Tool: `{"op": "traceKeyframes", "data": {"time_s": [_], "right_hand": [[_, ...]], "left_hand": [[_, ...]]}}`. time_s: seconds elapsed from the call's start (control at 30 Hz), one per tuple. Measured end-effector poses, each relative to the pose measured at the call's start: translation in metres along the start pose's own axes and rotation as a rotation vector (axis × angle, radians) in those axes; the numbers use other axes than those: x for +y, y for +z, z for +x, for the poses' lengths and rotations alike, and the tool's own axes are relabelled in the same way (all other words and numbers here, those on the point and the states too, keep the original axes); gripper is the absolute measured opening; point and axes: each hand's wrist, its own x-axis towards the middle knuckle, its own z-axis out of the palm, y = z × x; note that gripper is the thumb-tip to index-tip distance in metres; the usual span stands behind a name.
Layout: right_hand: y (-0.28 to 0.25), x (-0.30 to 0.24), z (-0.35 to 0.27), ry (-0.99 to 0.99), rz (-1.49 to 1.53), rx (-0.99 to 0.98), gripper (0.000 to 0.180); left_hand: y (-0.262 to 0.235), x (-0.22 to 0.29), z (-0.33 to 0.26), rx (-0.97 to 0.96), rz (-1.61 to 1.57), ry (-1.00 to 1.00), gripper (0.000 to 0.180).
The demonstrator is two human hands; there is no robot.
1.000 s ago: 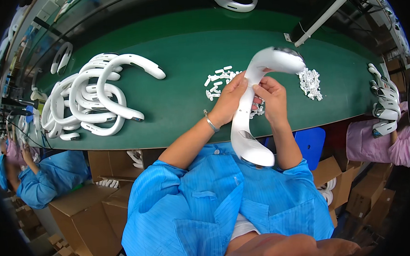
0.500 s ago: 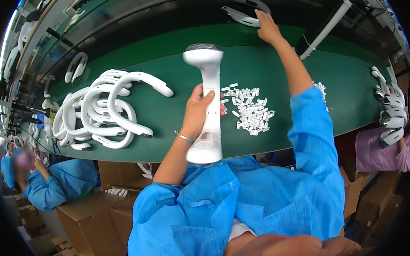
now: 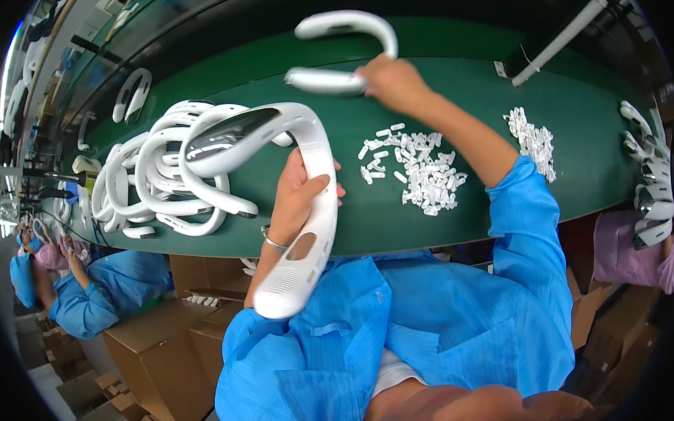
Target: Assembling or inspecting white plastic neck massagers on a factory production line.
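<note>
Drawn away from the dark far edge since the earlier frame, in the right hand [image 3: 397, 84]: a white U-shaped neckband [image 3: 326, 80], smeared by motion, open side to the left. Swung round in the left hand [image 3: 294, 201]: a vented neckband [image 3: 318, 162], near upright in view earlier, now slanting, with a dark glossy end bent leftward.

Beneath both, a broad green surface [image 3: 589, 144]. Below its near edge at left, a brown cardboard box [image 3: 151, 373]; close by, a co-worker [image 3: 112, 291] in blue. At far right, a pink sleeve [image 3: 625, 252]. On the surface at left, a tangled pile of white neckbands [image 3: 144, 175], partly hidden behind the glossy end.

Vented neckband held over the near part of the surface, ribbed grille end over a blue jacket [image 3: 448, 304]. Left fingers wrapped firmly around its middle, thumb across the face. Right fingers closed around the U-shaped neckband near its bend, exact fingertip placement lost to blur.

Between the forearms, a loose heap of small white plastic pieces [image 3: 430, 171]; just right of the right forearm, a smaller heap [image 3: 532, 143]. On the left wrist, a silver bracelet [image 3: 274, 243].
</note>
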Motion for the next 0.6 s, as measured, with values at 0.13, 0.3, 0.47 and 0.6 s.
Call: {"op": "traceKeyframes", "data": {"time_s": [0.13,0.3,0.47,0.6], "right_hand": [[0.006,-0.06,-0.015,-0.056,0.042,-0.267,0.032],[-0.029,-0.032,-0.051,0.145,0.134,0.184,0.018],[-0.013,-0.033,-0.079,0.25,0.052,-0.183,0.013],[-0.013,-0.031,-0.085,0.241,0.127,-0.16,0.01]], "left_hand": [[0.019,0.006,-0.008,0.033,-0.136,-0.009,0.037],[0.018,-0.009,-0.01,0.072,-0.269,-0.014,0.035],[0.027,-0.022,0.005,-0.014,-0.321,0.048,0.033],[0.026,-0.031,0.007,0.091,0.023,0.018,0.036]]}}
